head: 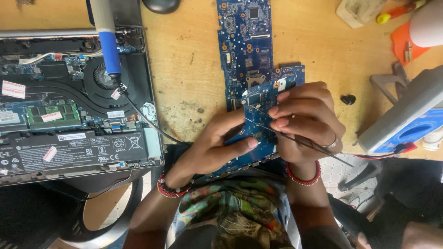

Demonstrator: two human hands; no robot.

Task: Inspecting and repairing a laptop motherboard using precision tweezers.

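A small blue circuit board (258, 99) is held up over the bench edge by my left hand (217, 147), thumb pressing its lower face. My right hand (307, 122) grips thin metal tweezers (295, 138), whose tips rest against the board near its middle. A larger blue motherboard (247, 41) lies flat on the wooden bench just beyond, partly hidden by the held board and my fingers. Both wrists wear red bead bracelets.
An opened laptop (69, 101) with fan, memory and black battery lies at the left, a blue-handled soldering iron (110, 46) resting on it with its black cord trailing toward me. A blue and grey meter (406, 120) sits right. A dark mouse (160, 5) is at the top.
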